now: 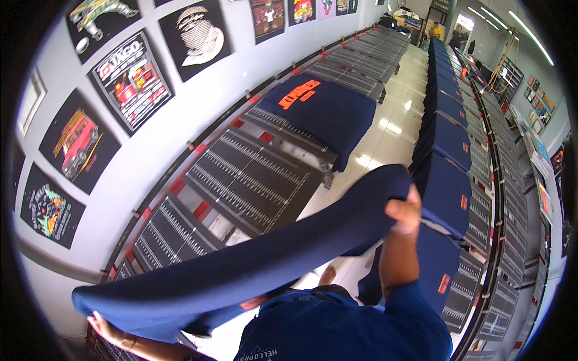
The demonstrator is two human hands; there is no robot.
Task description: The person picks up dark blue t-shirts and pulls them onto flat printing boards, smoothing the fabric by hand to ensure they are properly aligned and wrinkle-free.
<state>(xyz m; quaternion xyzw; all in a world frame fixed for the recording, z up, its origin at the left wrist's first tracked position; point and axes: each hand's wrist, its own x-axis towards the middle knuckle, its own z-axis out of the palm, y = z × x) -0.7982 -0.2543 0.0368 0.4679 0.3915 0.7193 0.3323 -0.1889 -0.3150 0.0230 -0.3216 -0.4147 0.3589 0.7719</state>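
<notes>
I've got the cloth (241, 256) strung between both hands: left hand (105, 329) gripping its lower-left end, some fingers hidden by fabric; right hand (407, 210) clenched round the upper-right end. So it lies directly between the grips, long axis slanting up from left to right. I judge that slant against the left row of boards (250, 182) to be what counts: the cloth overlaps the nearer ones in my view; whether it touches, can't tell. Left hand is nearer those boards, right hand nearer the navy garments (442, 189) draped down the right row. Cloth: navy, matte, soft-looking, bulging into a smooth thick roll, loose folds below. Boards: flat, dark, rectangular, white ruled ticks. Farther up, a navy shirt (343, 120) with orange print (296, 96) drapes over one. Floor (394, 99): pale, glossy.
</notes>
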